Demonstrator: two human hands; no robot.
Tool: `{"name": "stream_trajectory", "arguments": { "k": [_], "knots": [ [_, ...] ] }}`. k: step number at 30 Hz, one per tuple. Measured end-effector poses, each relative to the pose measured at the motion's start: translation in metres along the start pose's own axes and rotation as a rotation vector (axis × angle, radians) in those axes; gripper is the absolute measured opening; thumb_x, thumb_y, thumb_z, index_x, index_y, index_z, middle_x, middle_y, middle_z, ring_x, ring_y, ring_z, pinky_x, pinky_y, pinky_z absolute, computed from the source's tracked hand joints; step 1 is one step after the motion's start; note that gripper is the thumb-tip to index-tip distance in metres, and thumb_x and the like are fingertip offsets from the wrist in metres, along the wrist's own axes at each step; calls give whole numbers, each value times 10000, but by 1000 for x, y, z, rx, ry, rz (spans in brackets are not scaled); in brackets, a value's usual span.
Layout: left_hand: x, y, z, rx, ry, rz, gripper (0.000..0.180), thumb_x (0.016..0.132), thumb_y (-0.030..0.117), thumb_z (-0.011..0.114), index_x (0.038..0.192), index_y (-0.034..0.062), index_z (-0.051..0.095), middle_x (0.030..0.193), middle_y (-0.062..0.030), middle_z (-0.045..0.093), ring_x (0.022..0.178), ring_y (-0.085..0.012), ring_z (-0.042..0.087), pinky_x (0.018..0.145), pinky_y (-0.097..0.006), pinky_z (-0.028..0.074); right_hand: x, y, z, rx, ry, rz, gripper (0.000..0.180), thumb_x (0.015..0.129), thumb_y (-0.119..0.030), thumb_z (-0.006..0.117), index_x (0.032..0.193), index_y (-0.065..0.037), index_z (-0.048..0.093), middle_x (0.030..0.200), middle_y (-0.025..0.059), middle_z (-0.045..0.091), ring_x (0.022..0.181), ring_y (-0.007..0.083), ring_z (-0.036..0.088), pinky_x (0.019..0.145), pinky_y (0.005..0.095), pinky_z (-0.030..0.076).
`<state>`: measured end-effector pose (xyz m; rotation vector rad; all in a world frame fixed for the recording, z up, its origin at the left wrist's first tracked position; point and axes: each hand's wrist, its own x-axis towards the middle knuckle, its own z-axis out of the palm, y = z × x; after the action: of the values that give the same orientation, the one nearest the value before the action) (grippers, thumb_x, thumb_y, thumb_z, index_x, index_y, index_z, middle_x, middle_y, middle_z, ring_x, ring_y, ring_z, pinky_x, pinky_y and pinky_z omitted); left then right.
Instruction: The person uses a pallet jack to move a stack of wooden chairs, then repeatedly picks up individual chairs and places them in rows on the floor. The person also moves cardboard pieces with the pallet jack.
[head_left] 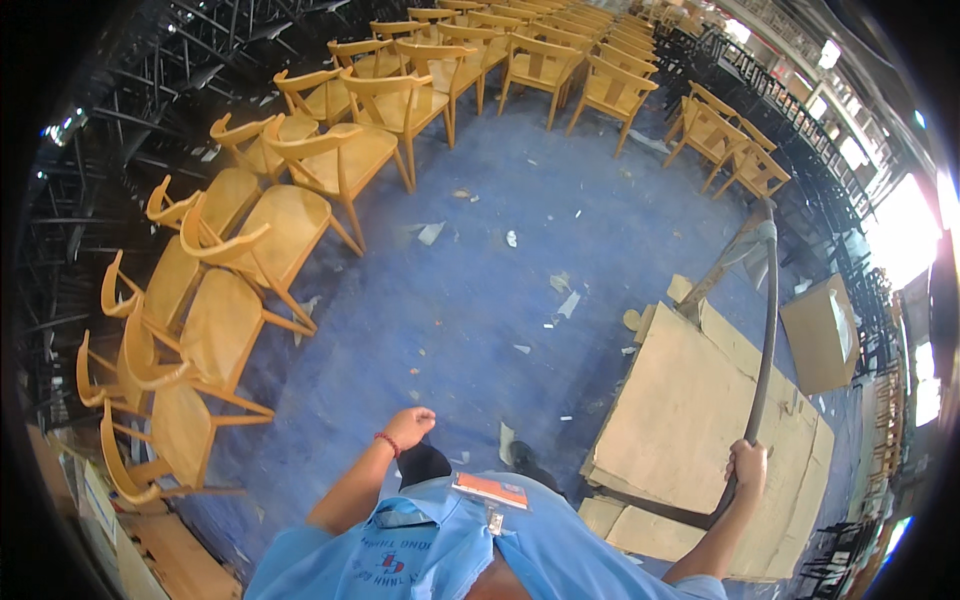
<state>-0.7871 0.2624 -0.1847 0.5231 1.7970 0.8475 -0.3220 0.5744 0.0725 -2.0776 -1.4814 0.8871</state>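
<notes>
My right hand is wrapped round a long dark curved bar, which looks like the push handle of a flat cart. The bar rises from the cart's far end, where clear plastic film is wound round its joint, and bends back towards me. Flat sheets of brown cardboard cover the cart's bed, to the right of my legs. My left hand hangs in front of my body with its fingers curled in, and nothing shows in it. A red bead bracelet circles that wrist.
Rows of light wooden chairs line the left side and far end. Black metal frames are stacked behind them. Paper scraps litter the blue floor. An opened cardboard box stands right of the cart, beside more dark stacked frames.
</notes>
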Motion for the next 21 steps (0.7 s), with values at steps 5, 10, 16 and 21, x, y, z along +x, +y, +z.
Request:
{"name": "stream_trajectory", "arguments": {
  "k": [5, 10, 16, 21],
  "knots": [
    [-6, -37, -107, 141, -13, 85, 295, 876, 160, 582, 1116, -11, 606, 879, -58, 653, 790, -135, 599, 740, -275, 482, -48, -52, 60, -86, -28, -115, 204, 725, -126, 505, 543, -36, 482, 451, 48, 441, 321, 161, 425, 319, 308, 353],
    [-16, -50, -190, 362, -100, 188, 306, 875, 184, 575, 1108, -9, 617, 902, -84, 668, 808, -153, 619, 732, -290, 492, -99, -89, 109, -11, -6, -110, 209, 721, -147, 563, 554, -30, 515, 457, 55, 466, 362, 164, 460, 355, 324, 374],
    [-77, -81, -234, 320, -32, 157, 301, 870, 195, 578, 1081, -14, 630, 906, -90, 670, 813, -159, 635, 718, -284, 495, -186, -119, 162, 9, -36, -113, 184, 723, -150, 577, 621, 3, 568, 508, 73, 531, 409, 168, 503, 402, 341, 390],
    [-156, -142, -226, 293, -150, 128, 289, 875, 201, 586, 1073, -4, 637, 919, -86, 669, 816, -153, 635, 729, -279, 499, -284, -113, 188, -6, -110, -120, 225, 742, -156, 585, 759, 64, 627, 553, 106, 571, 455, 195, 551, 459, 364, 437]
  ]
}}
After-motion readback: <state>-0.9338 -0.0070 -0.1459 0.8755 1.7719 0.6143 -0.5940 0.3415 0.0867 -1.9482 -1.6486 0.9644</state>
